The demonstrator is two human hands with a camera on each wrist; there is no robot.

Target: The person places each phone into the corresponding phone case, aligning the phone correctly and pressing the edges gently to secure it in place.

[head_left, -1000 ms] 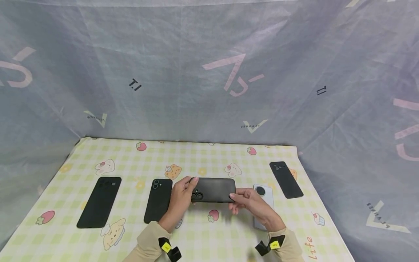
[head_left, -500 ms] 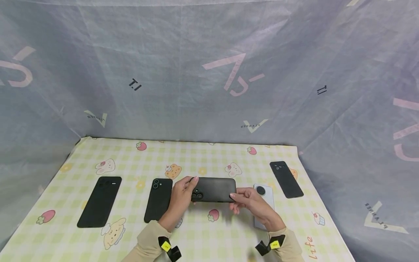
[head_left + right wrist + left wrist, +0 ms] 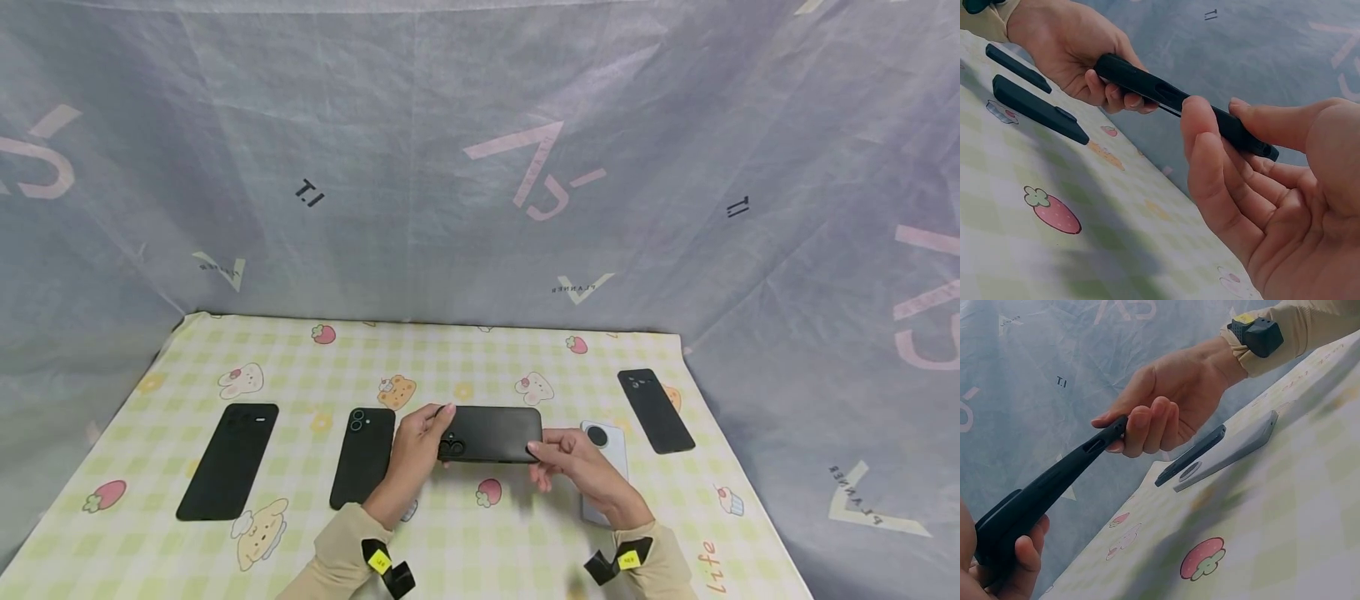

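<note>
Held lengthwise above the table is a black phone in a black case (image 3: 495, 435), its back up and camera rings at the left end. My left hand (image 3: 411, 448) grips that camera end, thumb on the back and fingers underneath. The opposite end is pinched between thumb and fingers of my right hand (image 3: 583, 473). In the left wrist view the cased phone (image 3: 1054, 481) appears edge-on, with a slot-shaped cutout near the right hand (image 3: 1172, 394). From the right wrist, the right hand's (image 3: 1285, 206) fingers show along the case's long edge.
A black phone (image 3: 362, 462) lies beside the left forearm, and a larger black phone (image 3: 227, 467) farther left. Partly under the right hand is a white phone (image 3: 617, 448) with a round camera. Another black phone (image 3: 656, 412) lies far right. A grey curtain (image 3: 420, 208) rises behind the checked tablecloth (image 3: 465, 350).
Hardly anything differs. The right end of the cased phone and the right fingertips have shifted very slightly right; both hands keep their hold.
</note>
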